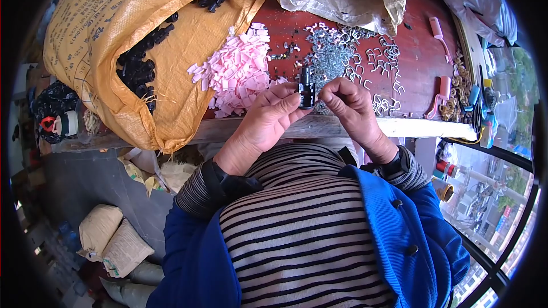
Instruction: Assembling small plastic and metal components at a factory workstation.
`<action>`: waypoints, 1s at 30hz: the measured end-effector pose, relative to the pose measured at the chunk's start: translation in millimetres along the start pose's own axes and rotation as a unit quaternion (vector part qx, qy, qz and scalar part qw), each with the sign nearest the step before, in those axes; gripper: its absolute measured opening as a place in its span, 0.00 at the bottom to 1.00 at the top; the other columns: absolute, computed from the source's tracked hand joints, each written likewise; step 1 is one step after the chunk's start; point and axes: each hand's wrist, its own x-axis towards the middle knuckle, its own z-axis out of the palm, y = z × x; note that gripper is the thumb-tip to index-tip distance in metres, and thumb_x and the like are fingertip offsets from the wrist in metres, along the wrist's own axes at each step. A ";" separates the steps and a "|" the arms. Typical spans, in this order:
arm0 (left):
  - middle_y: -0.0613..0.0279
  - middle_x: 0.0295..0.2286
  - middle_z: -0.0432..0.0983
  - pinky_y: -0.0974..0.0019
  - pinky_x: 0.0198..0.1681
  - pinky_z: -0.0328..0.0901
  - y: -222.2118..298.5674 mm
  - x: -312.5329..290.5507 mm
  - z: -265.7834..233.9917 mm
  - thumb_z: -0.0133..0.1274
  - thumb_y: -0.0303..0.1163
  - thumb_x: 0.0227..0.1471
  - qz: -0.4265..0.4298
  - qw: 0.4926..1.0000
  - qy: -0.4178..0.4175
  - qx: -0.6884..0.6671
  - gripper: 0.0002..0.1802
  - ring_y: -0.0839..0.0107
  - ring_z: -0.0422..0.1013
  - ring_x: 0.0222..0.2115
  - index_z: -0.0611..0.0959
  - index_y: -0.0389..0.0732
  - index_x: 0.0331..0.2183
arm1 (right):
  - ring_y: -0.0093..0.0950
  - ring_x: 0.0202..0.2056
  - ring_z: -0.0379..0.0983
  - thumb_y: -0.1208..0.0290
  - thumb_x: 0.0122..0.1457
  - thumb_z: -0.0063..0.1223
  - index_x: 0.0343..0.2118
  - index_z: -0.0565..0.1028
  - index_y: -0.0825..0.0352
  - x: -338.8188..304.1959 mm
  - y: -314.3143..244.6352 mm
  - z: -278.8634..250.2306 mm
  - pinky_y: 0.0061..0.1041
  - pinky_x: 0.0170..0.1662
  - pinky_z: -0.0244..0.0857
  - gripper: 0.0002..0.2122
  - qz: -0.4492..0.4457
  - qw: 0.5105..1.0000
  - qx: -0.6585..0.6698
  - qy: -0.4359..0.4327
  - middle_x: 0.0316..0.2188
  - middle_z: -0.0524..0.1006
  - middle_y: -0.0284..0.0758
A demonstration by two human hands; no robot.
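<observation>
My left hand (265, 117) is closed around a small black plastic part (307, 92), roughly tube-shaped, held upright over the table's front edge. Close against its right side, the thumb and finger of my right hand (355, 111) are pinched together; whatever is between them is too small to make out. Just beyond my left hand lies a heap of flat pink plastic pieces (242, 68). Behind the black part is a pile of tiny grey metal pieces (328, 51), with bent U-shaped metal clips (383, 60) scattered to its right.
An orange woven sack (177, 74) lies at the left, its mouth showing black tubular parts (137, 71). A pale sack (342, 5) sits at the back of the red table (419, 51). Pink handled pieces (440, 94) lie at the right. Filled sacks (123, 242) stand on the floor.
</observation>
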 end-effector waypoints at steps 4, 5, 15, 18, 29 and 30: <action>0.61 0.31 0.71 0.65 0.40 0.63 2.4 0.3 3.8 0.48 0.27 0.45 0.008 0.999 -0.021 -0.032 0.08 0.71 0.68 0.34 0.73 0.39 0.33 | 0.15 0.26 0.61 0.73 0.52 0.45 0.26 0.67 0.69 1.2 -6.3 2.0 0.13 0.30 0.56 0.05 0.003 0.999 0.032 -0.029 0.23 0.67 0.28; 0.61 0.31 0.71 0.65 0.41 0.63 3.4 0.2 3.1 0.47 0.27 0.45 0.003 0.999 -0.024 -0.027 0.08 0.70 0.68 0.34 0.73 0.39 0.32 | 0.15 0.26 0.61 0.73 0.52 0.45 0.26 0.67 0.69 1.3 -5.4 1.8 0.13 0.30 0.56 0.05 0.003 0.999 0.032 -0.029 0.23 0.67 0.28; 0.59 0.31 0.71 0.68 0.37 0.65 6.8 -2.1 3.2 0.46 0.29 0.46 -0.064 0.997 -0.024 -0.021 0.09 0.69 0.69 0.32 0.73 0.37 0.33 | 0.17 0.24 0.60 0.74 0.50 0.47 0.23 0.66 0.70 0.0 2.2 -4.5 0.15 0.27 0.54 0.05 -0.068 0.994 -0.083 0.004 0.22 0.66 0.29; 0.60 0.31 0.71 0.70 0.36 0.65 5.9 -2.1 3.3 0.46 0.30 0.47 -0.078 0.997 -0.005 0.000 0.10 0.69 0.69 0.32 0.72 0.37 0.33 | 0.19 0.22 0.61 0.75 0.48 0.48 0.23 0.67 0.70 3.3 -0.1 -5.9 0.16 0.25 0.55 0.04 -0.121 0.983 -0.138 0.013 0.21 0.66 0.30; 0.61 0.31 0.71 0.75 0.32 0.66 4.9 -3.8 8.8 0.46 0.30 0.47 -0.097 0.995 0.019 0.012 0.12 0.73 0.69 0.29 0.72 0.36 0.35 | 0.24 0.21 0.63 0.78 0.45 0.51 0.22 0.68 0.69 2.5 -9.1 -0.9 0.19 0.22 0.57 0.04 -0.195 0.958 -0.211 -0.009 0.20 0.67 0.33; 0.62 0.31 0.71 0.76 0.32 0.65 5.1 -4.0 8.6 0.46 0.30 0.47 -0.100 0.995 0.020 0.020 0.12 0.73 0.69 0.29 0.72 0.36 0.36 | 0.25 0.21 0.63 0.78 0.44 0.51 0.22 0.68 0.69 2.8 -9.6 -2.3 0.20 0.22 0.57 0.04 -0.199 0.955 -0.220 -0.022 0.20 0.66 0.33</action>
